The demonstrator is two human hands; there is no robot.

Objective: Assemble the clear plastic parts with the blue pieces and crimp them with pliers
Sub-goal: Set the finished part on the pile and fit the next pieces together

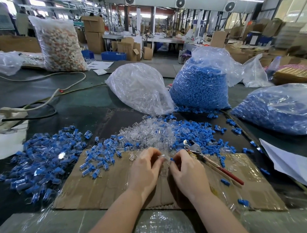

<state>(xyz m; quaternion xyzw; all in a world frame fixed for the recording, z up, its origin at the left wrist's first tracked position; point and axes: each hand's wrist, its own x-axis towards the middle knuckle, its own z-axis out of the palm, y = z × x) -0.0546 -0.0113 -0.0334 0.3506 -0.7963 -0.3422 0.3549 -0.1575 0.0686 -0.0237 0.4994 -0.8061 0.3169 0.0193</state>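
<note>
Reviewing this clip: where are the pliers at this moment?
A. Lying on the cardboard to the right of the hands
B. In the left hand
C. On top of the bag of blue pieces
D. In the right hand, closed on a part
A: the pliers lie on the cardboard sheet, red handles pointing away to the right, while the left hand and right hand pinch small parts between them.

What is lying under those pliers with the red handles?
The pliers rest on a flattened cardboard sheet, their head among loose blue pieces and clear parts. Anything directly beneath the head is hidden.
</note>
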